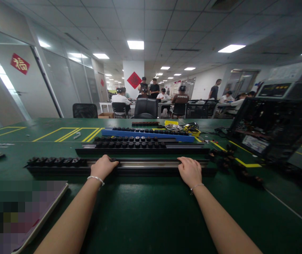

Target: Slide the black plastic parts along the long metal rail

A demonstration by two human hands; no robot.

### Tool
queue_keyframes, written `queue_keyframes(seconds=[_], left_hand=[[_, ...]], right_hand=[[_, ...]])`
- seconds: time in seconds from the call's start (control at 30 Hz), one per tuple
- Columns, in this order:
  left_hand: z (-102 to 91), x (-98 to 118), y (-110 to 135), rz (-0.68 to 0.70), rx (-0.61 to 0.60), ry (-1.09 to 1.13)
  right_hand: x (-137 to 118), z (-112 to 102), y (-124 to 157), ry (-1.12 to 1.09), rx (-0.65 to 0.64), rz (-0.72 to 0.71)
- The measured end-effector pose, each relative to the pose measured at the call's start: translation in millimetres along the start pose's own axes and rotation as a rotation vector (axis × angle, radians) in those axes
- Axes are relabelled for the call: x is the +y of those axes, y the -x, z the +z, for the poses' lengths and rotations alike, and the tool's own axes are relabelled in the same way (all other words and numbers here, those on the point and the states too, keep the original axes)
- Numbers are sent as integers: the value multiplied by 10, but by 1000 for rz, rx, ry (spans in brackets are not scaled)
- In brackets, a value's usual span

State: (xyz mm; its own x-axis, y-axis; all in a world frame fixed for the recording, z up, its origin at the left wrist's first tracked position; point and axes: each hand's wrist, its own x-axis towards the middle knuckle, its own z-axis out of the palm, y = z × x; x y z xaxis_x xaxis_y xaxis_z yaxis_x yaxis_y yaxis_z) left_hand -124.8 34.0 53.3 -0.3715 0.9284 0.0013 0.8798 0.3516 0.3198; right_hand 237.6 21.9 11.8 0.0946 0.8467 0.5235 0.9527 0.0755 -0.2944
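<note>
A long black rail (145, 171) with a shiny metal channel lies across the green table in front of me. Several black round-topped parts (53, 162) sit in a row at its left end. My left hand (103, 167) is closed at the rail just right of that row, thumb toward a small black part (113, 159) that my fingers mostly hide. Further right, my right hand (190, 171) has its fingers bent over the rail's far edge, gripping it; the thumb is hidden. Between my hands the channel shows bare metal.
Behind lie another black rail (140, 151) and a blue rail (145, 134), both with rows of black parts. An opened computer case (267, 130) and loose black parts (235, 165) are on the right. A pixelated flat item (42, 215) lies near left. People sit at tables beyond.
</note>
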Motion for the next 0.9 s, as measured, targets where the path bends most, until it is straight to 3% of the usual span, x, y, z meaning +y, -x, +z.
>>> queue_keyframes(seconds=[0.9], left_hand=[[59,125,86,56,5,15]], right_hand=[[31,20,4,-5,2,-20]])
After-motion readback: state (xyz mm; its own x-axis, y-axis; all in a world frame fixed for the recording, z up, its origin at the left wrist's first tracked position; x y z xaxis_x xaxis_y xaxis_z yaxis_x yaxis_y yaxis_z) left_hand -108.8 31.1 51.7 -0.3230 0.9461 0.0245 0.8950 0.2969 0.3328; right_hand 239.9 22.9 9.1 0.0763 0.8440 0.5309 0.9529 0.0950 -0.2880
